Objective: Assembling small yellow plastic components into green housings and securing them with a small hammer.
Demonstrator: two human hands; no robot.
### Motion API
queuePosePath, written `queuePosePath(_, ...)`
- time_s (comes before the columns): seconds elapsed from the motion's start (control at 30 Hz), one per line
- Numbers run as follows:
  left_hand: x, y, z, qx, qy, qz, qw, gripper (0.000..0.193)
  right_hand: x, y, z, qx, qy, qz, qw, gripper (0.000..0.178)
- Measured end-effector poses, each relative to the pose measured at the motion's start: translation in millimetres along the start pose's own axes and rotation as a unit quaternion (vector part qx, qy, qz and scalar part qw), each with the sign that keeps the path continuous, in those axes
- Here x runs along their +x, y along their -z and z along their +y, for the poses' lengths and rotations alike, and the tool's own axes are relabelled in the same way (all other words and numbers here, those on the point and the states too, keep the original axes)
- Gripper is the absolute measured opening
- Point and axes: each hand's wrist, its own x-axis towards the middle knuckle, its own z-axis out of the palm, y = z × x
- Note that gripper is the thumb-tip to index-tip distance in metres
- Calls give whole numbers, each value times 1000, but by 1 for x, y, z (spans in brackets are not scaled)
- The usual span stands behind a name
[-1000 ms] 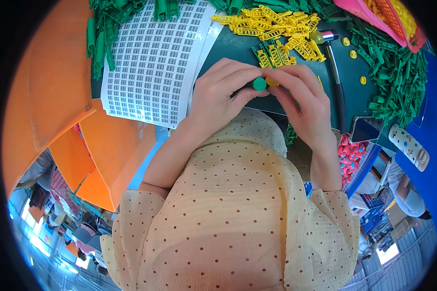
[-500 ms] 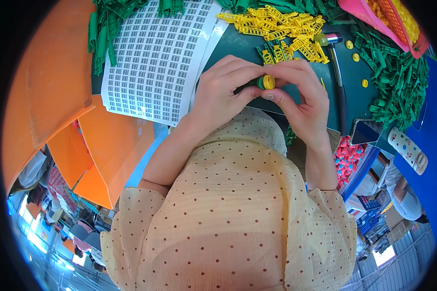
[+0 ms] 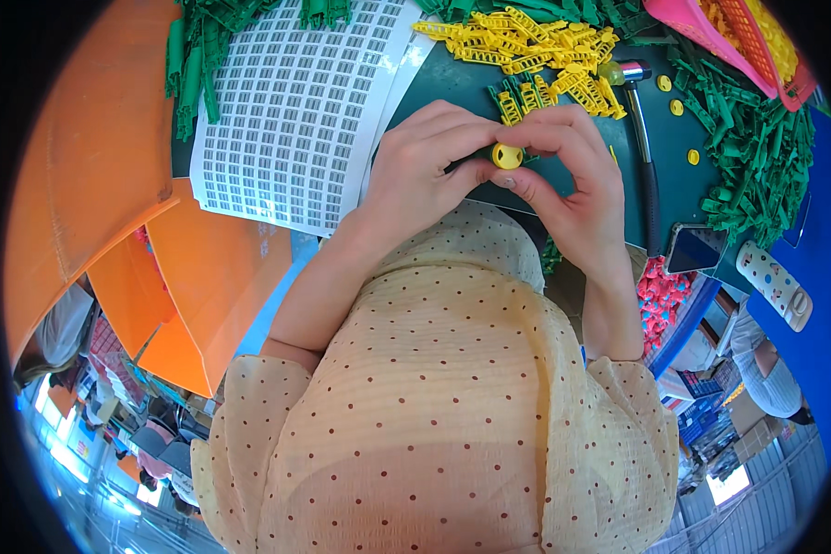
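Between the fingertips of both hands sits a small yellow round cap (image 3: 507, 156), its marked face turned toward me. My left hand (image 3: 425, 166) is closed, thumb and fingers pinching the cap from the left; whatever lies behind it is mostly hidden. From the other side, the thumb and index finger of my right hand (image 3: 577, 180) grip its edge. Just beyond the fingers lie several green-and-yellow assembled pieces (image 3: 524, 100), and behind them a heap of yellow ladder-shaped plastic parts (image 3: 545, 46).
A hammer (image 3: 648, 166) lies right of my hands, near loose yellow caps (image 3: 677, 107). Green plastic parts (image 3: 757, 157) are heaped at the right, by a phone (image 3: 694, 249) and a pale spotted case (image 3: 775, 286). Sticker sheets (image 3: 286, 120) lie left; an orange bin (image 3: 203, 277) stands beside the table.
The yellow cap has turned so that its marked face shows, where its side and a green part showed before. Both hands keep nearly the same place.
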Motion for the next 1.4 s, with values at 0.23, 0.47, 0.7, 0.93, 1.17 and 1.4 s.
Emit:
queuePosePath(0.23, 0, 1, 2, 6, 5, -4, 1000, 31, 5, 3, -12, -138, 53, -4, 989, 30)
queuePosePath(0.47, 0, 2, 2, 2, 10, -13, 1000, 31, 3, 7, -9, -127, 47, -21, 991, 41)
queuePosePath(0.7, -1, 0, -1, -18, 0, -14, 1000, 35, -20, 69, 35, -249, -49, 122, 959, 38)
queuePosePath(0.93, 0, -1, 0, -16, -1, -11, 1000, 34, -38, 74, 72, -373, -190, 128, 899, 23)
queuePosePath(1.17, 0, -2, 1, -11, -3, -5, 1000, 32, -42, 80, 35, 52, -250, 148, 955, 22)
queuePosePath(1.4, 1, -3, 0, -2, -6, -9, 1000, 33, -43, 61, -18, 94, -319, -35, 942, 27)
